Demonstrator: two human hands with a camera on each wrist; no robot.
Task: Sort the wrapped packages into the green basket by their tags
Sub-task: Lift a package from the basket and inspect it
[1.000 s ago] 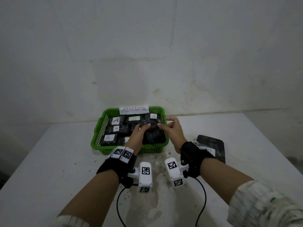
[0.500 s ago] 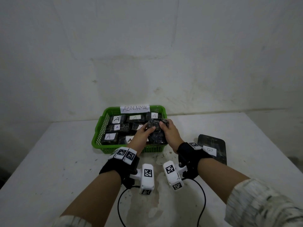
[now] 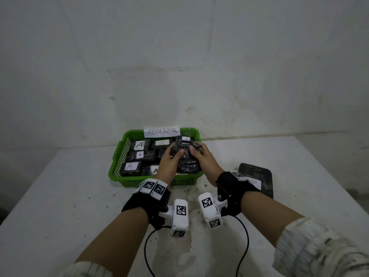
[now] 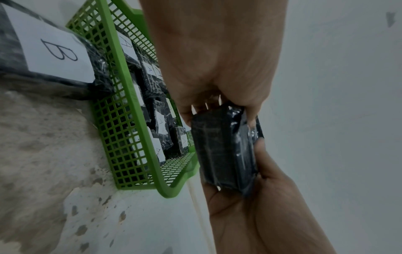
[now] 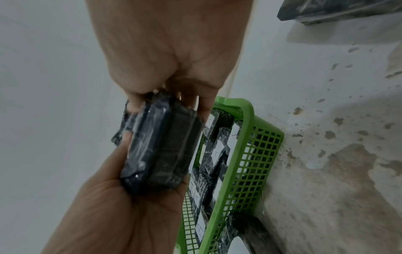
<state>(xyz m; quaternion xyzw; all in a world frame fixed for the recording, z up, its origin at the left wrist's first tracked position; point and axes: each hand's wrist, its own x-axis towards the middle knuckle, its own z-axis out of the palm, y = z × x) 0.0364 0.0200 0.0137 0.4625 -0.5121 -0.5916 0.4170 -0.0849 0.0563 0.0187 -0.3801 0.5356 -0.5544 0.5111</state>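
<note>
Both hands have shifted slightly: the left hand (image 3: 169, 159) and right hand (image 3: 205, 159) now grip one black package (image 3: 186, 154) between them, fingers curled round its ends. It hangs over the basket's (image 3: 116, 156) right near corner, above the "A" packages (image 3: 139, 145). A "B" package (image 3: 257, 176) lies beside the basket, toward the table's (image 3: 60, 196) right edge.

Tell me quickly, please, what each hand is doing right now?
Left hand: fingers curled round the black wrapped package, held over the green basket.
Right hand: grips the same package from the other side.

Basket (image 3: 127, 181) mid-table (image 3: 60, 196), tagged packages (image 3: 139, 145) inside; B-tagged package (image 3: 257, 172) right of basket.
</note>
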